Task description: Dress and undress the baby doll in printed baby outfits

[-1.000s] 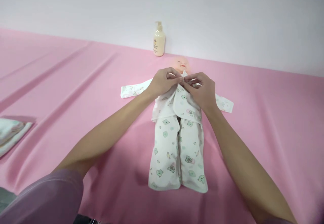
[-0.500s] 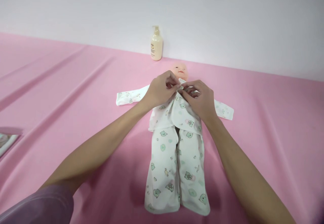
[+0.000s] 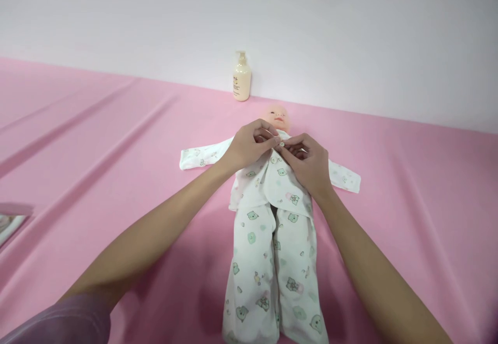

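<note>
A baby doll [image 3: 278,118] lies on its back, dressed in a white printed jacket [image 3: 286,178] and matching trousers [image 3: 252,261]. At the jacket's neckline, my left hand [image 3: 252,144] pinches the front edge between thumb and fingers. My right hand [image 3: 309,162] pinches the same edge from the other side, its fingertips close to the left ones. A small pale button [image 3: 281,144] shows between the two sets of fingertips. Lower down, the jacket front hangs apart over the trousers. The doll's shoulders are partly hidden behind my hands.
A cream pump bottle [image 3: 241,80] stands against the white wall [image 3: 350,38] beyond the doll's head. Pink cloth [image 3: 116,141] with long creases covers the surface. Part of a pale-edged item [image 3: 11,227] shows at the left edge.
The whole scene sits slightly lower in the picture. Both hands stay at the neckline, with small finger shifts around the button.
</note>
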{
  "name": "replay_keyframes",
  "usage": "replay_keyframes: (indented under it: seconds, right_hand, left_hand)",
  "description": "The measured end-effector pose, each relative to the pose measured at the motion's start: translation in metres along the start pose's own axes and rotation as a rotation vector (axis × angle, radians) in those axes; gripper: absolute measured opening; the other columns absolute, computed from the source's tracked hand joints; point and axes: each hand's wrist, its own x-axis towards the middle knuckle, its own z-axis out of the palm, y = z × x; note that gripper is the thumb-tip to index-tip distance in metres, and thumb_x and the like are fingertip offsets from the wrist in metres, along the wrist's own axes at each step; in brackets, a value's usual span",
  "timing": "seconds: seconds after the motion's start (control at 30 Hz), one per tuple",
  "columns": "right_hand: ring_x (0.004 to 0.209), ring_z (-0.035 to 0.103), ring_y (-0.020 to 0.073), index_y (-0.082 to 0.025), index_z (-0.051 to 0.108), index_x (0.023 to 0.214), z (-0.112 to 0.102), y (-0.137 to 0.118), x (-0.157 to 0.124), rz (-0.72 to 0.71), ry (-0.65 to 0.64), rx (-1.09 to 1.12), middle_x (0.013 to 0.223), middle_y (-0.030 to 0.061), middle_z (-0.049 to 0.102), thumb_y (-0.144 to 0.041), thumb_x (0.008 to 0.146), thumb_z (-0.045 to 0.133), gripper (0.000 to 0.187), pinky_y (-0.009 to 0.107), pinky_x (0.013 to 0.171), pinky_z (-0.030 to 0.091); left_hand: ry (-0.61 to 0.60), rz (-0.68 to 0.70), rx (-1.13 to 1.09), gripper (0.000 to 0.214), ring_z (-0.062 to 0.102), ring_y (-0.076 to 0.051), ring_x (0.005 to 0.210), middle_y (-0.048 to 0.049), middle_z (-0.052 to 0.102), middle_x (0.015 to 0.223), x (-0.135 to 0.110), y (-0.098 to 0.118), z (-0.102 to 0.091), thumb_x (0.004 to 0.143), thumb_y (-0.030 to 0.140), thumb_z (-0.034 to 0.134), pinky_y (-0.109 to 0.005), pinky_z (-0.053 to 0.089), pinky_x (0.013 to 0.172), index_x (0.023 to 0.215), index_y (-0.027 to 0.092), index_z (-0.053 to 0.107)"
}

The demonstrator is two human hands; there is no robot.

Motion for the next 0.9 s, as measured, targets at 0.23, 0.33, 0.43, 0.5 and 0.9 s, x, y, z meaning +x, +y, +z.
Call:
replay_keyframes:
  seconds: [0.23, 0.33, 0.43, 0.5, 0.9]
  right_hand:
    - [0.074, 0.064, 0.0162, -0.025, 0.079, 0.097, 0.002, 0.005, -0.001, 0.041, -0.025, 0.074, 0.085, 0.0012, 0.075, -0.053, 0.087, 0.090, 0.031, 0.031, 0.068, 0.055]
    - [0.082, 0.069, 0.0177, -0.026, 0.080, 0.102, -0.007, -0.001, 0.002, 0.014, -0.064, 0.022, 0.103, 0.0046, 0.078, -0.052, 0.089, 0.087, 0.029, 0.031, 0.070, 0.059]
    - [0.093, 0.072, 0.0207, -0.027, 0.081, 0.104, -0.024, -0.007, 0.013, -0.032, -0.144, -0.101, 0.121, 0.0074, 0.075, -0.050, 0.090, 0.085, 0.027, 0.034, 0.075, 0.063]
    - [0.100, 0.073, 0.0231, -0.027, 0.080, 0.107, -0.035, -0.008, 0.024, -0.035, -0.154, -0.171, 0.123, 0.0079, 0.076, -0.047, 0.092, 0.082, 0.025, 0.038, 0.083, 0.064]
    - [0.097, 0.068, 0.0248, -0.025, 0.083, 0.112, -0.024, 0.001, 0.066, 0.088, -0.367, -0.352, 0.116, 0.0087, 0.079, -0.048, 0.095, 0.076, 0.029, 0.042, 0.091, 0.056]
  left_hand:
    - [-0.007, -0.008, 0.045, 0.013, 0.075, -0.017, 0.089, -0.0054, 0.082, 0.100, 0.000, 0.001, -0.001, 0.094, 0.029, 0.076, -0.031, 0.057, 0.083, 0.100, 0.020, 0.068]
    - [0.010, -0.049, 0.125, 0.015, 0.072, -0.016, 0.083, -0.0045, 0.080, 0.100, 0.000, 0.002, -0.006, 0.091, 0.027, 0.079, -0.031, 0.055, 0.078, 0.100, 0.021, 0.069]
    - [0.004, -0.096, 0.190, 0.022, 0.071, -0.016, 0.083, -0.0045, 0.079, 0.106, 0.000, 0.005, -0.013, 0.089, 0.030, 0.082, -0.031, 0.054, 0.074, 0.105, 0.022, 0.069]
    - [-0.017, -0.110, 0.215, 0.027, 0.072, -0.018, 0.088, -0.0053, 0.079, 0.113, 0.001, 0.008, -0.019, 0.089, 0.036, 0.082, -0.030, 0.054, 0.073, 0.109, 0.024, 0.069]
    - [-0.065, 0.020, 0.394, 0.016, 0.071, -0.023, 0.101, -0.0045, 0.079, 0.124, 0.026, -0.004, -0.029, 0.095, 0.034, 0.074, -0.036, 0.055, 0.093, 0.107, 0.027, 0.081]
